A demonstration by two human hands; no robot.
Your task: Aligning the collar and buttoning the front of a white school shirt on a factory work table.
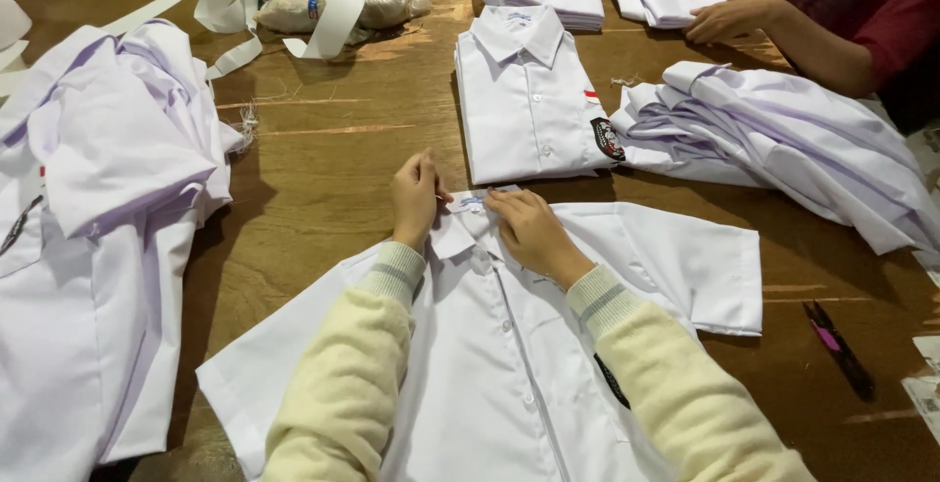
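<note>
both hands [475, 223] at shirt collar [470, 218]

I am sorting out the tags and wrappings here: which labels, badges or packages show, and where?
Collar label: small white-blue tab on the spread shirt, between both hands.
Red-white patch: small rectangle on the folded shirt's chest.
Dark badge: rounded, on that shirt's sleeve.
Clear plastic package: crumpled bundle at the table's far edge.
</note>
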